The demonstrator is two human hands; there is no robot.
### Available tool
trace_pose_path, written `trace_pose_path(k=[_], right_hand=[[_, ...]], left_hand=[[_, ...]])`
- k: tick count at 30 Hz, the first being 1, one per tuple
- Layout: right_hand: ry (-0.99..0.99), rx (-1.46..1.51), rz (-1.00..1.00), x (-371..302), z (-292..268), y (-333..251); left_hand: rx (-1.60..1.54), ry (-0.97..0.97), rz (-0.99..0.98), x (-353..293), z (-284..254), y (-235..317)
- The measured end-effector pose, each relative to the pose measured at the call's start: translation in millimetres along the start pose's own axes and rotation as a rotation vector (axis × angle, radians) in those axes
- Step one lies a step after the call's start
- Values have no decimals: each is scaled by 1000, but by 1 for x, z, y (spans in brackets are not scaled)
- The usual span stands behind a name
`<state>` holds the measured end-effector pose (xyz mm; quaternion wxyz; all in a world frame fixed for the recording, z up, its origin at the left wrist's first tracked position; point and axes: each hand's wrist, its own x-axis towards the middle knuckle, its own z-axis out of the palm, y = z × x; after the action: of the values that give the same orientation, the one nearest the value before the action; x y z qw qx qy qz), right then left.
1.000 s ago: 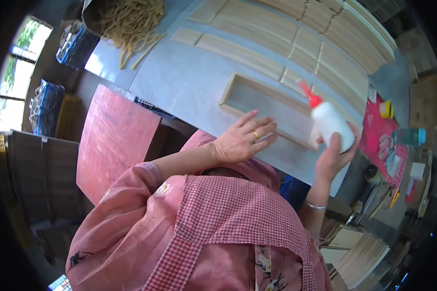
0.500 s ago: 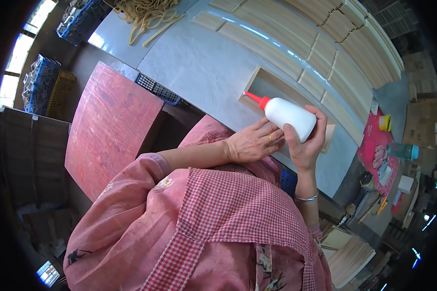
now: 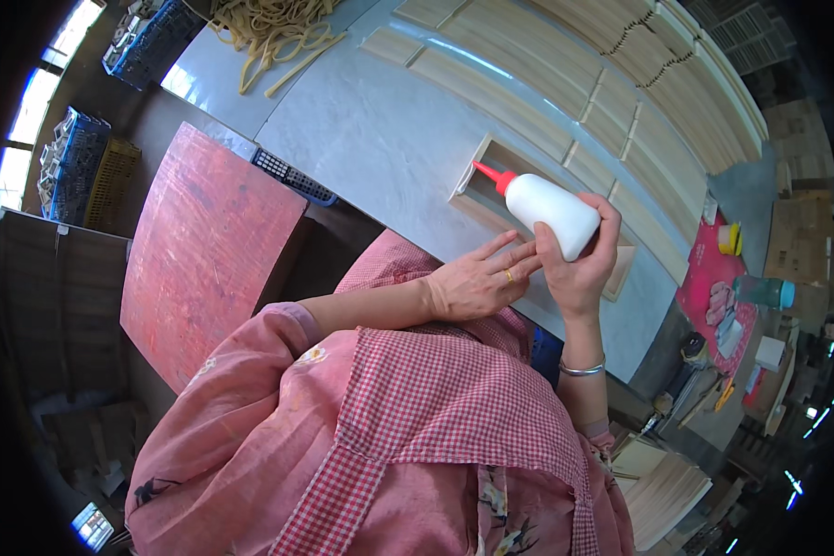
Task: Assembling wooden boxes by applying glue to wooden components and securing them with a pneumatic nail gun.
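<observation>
"At ten o'clock?"
"Blue crate (image 3: 79,181); at nine, pink board (image 3: 204,246); toward twelve, grey table (image 3: 371,125)."
"And mid-dial?"
"Left hand (image 3: 478,283), released and spread. At two, white bottle (image 3: 554,211) over wooden frame (image 3: 462,183), grasped in right hand (image 3: 580,271); at three, red cloth (image 3: 701,269)."

White plastic squeeze bottle (image 3: 554,213) in right hand (image 3: 579,271), tapered nozzle (image 3: 495,176) red. Left hand (image 3: 477,283): gold ring (image 3: 509,275). Silver metal bangle (image 3: 582,371) behind right hand. Beyond the hands: pale blue-grey marbled counter (image 3: 361,139), cream wood rectangular frame (image 3: 622,272). Nearer than the hands: red-and-white gingham cloth apron (image 3: 463,398), white-floral pink shirt (image 3: 232,417). Left of left hand: mottled pinkish-red flat panel (image 3: 204,241). Far beyond it: tan stringy bands (image 3: 273,28).
</observation>
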<state>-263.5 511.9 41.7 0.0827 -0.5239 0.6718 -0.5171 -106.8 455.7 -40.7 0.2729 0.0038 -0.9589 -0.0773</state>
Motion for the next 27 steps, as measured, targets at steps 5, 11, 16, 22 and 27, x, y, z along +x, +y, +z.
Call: trace_pose_path(k=[5, 11, 16, 22, 27], right_hand=[[32, -50, -33, 10, 5, 5], [74, -73, -69, 20, 8, 8], [88, -121, -125, 21, 5, 10], [101, -167, -40, 12, -13, 5], [147, -227, -43, 2, -33, 9]], left_hand=[[-12, 41, -6, 1, -1, 0], [-10, 54, 1, 0, 4, 0], [-8, 39, -11, 1, 1, 1], [-19, 40, -15, 0, 4, 1], [-29, 27, -26, 1, 4, 1]])
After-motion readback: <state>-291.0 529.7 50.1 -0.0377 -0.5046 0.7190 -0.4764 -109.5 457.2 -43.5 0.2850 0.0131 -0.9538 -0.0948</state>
